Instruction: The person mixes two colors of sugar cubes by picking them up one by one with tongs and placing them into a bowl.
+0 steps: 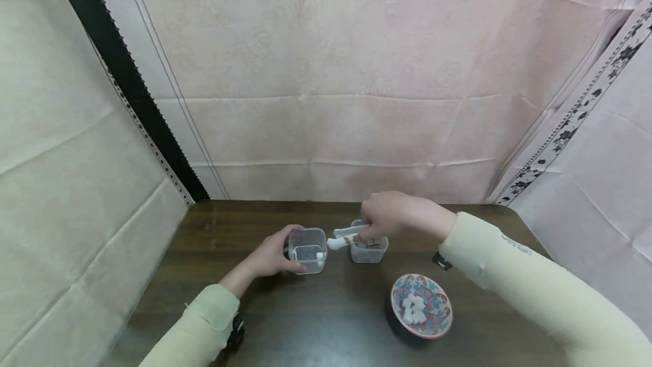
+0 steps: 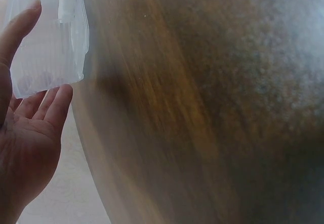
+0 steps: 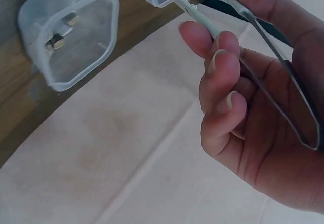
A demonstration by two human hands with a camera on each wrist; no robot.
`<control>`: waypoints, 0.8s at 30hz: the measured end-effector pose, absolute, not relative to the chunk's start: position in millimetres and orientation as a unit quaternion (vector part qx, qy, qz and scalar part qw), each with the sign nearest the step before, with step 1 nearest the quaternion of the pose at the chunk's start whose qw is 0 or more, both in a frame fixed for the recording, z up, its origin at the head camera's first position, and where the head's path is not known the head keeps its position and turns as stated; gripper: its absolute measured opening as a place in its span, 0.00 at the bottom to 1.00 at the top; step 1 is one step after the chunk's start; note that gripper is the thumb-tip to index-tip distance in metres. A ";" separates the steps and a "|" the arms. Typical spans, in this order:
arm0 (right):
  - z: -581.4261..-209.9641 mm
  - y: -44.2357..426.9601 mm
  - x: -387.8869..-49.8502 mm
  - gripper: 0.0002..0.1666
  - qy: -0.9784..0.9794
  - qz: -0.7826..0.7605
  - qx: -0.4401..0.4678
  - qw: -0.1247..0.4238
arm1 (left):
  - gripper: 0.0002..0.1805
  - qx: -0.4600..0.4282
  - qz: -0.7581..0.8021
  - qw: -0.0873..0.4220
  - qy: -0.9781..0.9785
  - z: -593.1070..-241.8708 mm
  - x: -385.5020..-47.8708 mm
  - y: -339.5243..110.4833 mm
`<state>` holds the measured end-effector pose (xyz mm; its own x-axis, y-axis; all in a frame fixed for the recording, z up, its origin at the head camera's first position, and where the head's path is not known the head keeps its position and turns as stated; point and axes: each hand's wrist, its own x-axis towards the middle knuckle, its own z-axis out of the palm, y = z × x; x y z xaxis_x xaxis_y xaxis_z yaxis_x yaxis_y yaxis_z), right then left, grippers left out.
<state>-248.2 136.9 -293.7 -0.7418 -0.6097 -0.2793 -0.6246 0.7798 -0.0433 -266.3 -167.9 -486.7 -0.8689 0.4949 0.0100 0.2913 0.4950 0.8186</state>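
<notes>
My left hand point(image 1: 271, 254) holds a clear plastic container point(image 1: 314, 268) by its sides, thumb on one side and fingers on the other. A small white piece point(image 2: 66, 8) shows in that container in the left wrist view. My right hand point(image 1: 391, 214) grips metal tongs point(image 3: 271, 44) with white tips, the tips spread apart near the container's right edge. Whether anything sits between them cannot be told. Below the right hand stands a second clear container point(image 1: 368, 255), with small metallic pieces point(image 3: 56, 41) inside it.
A patterned bowl point(image 1: 442, 321) holding several white pieces point(image 1: 414, 308) stands at the front right of the dark wooden table point(image 1: 316, 321). Pale cloth point(image 1: 331, 129) hangs behind the table and at both sides.
</notes>
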 end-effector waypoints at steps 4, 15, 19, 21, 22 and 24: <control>-293.6 114.6 -258.9 0.31 0.927 0.064 -0.336 0.153 | 0.50 0.235 0.445 0.112 0.857 -486.7 -267.1 -167.4; -307.7 64.0 -281.7 0.27 0.915 0.145 -0.314 0.205 | 0.48 0.243 0.451 0.117 0.851 -489.2 -267.6 -168.6; -315.7 51.3 -287.1 0.24 0.916 0.151 -0.303 0.214 | 0.49 0.244 0.450 0.118 0.851 -490.1 -268.3 -169.4; -318.4 45.5 -289.0 0.23 0.917 0.150 -0.296 0.221 | 0.49 0.242 0.447 0.117 0.853 -489.8 -268.4 -169.8; -319.2 42.5 -289.7 0.22 0.917 0.151 -0.291 0.227 | 0.50 0.239 0.445 0.118 0.855 -489.5 -268.4 -169.9; -320.6 36.9 -290.6 0.21 0.917 0.153 -0.284 0.237 | 0.50 0.234 0.447 0.119 0.855 -488.9 -268.3 -169.9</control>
<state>-290.6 36.9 -320.6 -0.7269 -0.4475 -0.5209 -0.5924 0.7924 0.1458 -268.3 -169.9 -488.9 -0.8618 0.5072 0.0048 0.2937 0.4914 0.8199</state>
